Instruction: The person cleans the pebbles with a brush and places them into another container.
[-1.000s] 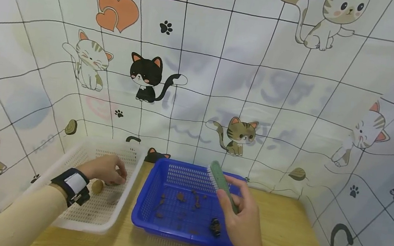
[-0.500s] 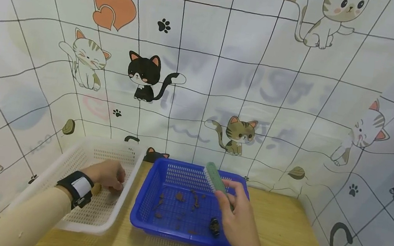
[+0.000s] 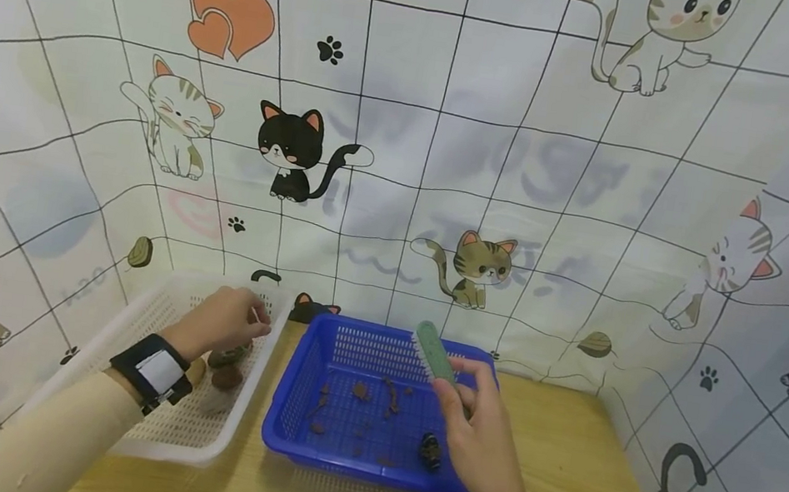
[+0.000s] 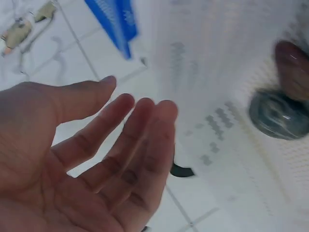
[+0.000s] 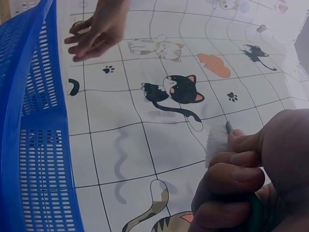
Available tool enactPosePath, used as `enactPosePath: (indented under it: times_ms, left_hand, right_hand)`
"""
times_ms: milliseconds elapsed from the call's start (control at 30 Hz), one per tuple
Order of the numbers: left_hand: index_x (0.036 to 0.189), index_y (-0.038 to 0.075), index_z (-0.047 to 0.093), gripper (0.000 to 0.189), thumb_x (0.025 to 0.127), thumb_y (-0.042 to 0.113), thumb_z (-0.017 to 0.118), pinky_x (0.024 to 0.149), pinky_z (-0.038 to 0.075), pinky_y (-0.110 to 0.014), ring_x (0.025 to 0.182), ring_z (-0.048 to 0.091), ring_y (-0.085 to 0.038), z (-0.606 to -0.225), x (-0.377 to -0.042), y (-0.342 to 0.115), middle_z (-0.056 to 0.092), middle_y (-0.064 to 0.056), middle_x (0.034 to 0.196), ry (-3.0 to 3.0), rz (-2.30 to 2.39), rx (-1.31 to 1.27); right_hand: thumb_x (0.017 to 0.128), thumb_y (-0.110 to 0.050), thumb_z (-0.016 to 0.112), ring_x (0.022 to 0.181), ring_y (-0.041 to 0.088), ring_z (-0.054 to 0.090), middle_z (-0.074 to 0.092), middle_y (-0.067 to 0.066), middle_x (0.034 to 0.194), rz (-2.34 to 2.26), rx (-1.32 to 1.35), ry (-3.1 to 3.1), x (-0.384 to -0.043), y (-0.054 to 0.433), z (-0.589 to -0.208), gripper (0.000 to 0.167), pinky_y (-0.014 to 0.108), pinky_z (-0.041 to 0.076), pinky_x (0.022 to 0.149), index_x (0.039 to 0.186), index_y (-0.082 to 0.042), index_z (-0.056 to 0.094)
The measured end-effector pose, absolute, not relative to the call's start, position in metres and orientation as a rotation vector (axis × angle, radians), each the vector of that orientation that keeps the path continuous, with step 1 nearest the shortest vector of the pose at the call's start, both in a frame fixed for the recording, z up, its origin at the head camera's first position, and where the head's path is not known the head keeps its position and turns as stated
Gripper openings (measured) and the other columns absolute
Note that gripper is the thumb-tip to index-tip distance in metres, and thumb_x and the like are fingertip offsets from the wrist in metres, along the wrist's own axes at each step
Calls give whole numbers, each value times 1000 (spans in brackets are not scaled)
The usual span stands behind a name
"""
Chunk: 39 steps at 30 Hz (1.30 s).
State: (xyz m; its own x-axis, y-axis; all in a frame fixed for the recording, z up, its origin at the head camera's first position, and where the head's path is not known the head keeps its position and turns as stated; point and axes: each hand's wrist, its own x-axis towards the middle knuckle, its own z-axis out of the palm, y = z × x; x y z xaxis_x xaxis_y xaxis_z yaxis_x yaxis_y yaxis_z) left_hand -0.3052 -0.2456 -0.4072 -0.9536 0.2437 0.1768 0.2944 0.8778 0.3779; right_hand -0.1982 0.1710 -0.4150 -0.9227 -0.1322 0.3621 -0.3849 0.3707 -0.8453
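Observation:
My left hand (image 3: 225,321) is above the white basket (image 3: 225,449), its fingers loosely bent. In the left wrist view, that hand (image 4: 106,159) has nothing between thumb and fingers. Below it in the basket lie a reddish-brown stone (image 3: 227,378), a dark stone (image 3: 225,357) and a tan stone (image 3: 197,372), partly covered by the wrist. My right hand (image 3: 481,439) grips a green brush (image 3: 433,351) over the right side of the blue basket (image 3: 362,474). The brush's white bristles (image 5: 216,142) face left in the head view; the fingers hide much of its handle.
Inside the blue basket lie several brown bits (image 3: 360,392) and a dark striped lump (image 3: 429,451). Both baskets stand side by side on a wooden table (image 3: 563,446). A cat-printed sheet (image 3: 392,153) hangs behind and at both sides.
My left hand has risen from low in the white basket, uncovering the reddish-brown and dark stones. The right hand with the brush has shifted slightly left.

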Motion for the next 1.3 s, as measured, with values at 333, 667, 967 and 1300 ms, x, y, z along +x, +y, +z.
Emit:
enactPosePath:
  times_ms: [333, 667, 967, 1300]
  left_hand:
    - [110, 10, 88, 10, 109, 19, 83, 77, 67, -37, 88, 79, -17, -385, -288, -182, 87, -5, 101, -2854, -649, -559]
    - [108, 11, 87, 6, 107, 17, 85, 79, 73, -35, 88, 83, -17, -379, -284, -118, 89, -7, 105, -2895, -620, -853]
    - [116, 8, 88, 16, 105, 19, 89, 71, 69, -24, 79, 82, -12, -390, -288, -57, 90, -8, 107, -2996, -583, -1086]
    - [133, 10, 83, 33, 102, 18, 93, 95, 69, -20, 113, 85, -14, -416, -302, 0, 88, -4, 129, -2971, -319, -1446]
  right_hand:
    - [122, -25, 64, 53, 3, 36, 84, 21, 119, 1589, 459, -2378, -197, 173, -414, 41, 24, 36, 47, 156, -5, 53]
    - [123, -28, 63, 53, 3, 36, 76, 10, 96, 1597, 425, -2384, -197, 177, -413, 42, 23, 33, 47, 158, -7, 53]
    - [123, -36, 63, 53, 6, 35, 83, 17, 119, 1614, 339, -2414, -197, 183, -408, 47, 25, 33, 47, 161, -12, 51]
    - [123, -37, 63, 51, 3, 34, 66, 6, 83, 1574, 314, -2395, -197, 193, -404, 46, 22, 30, 45, 160, -12, 52]
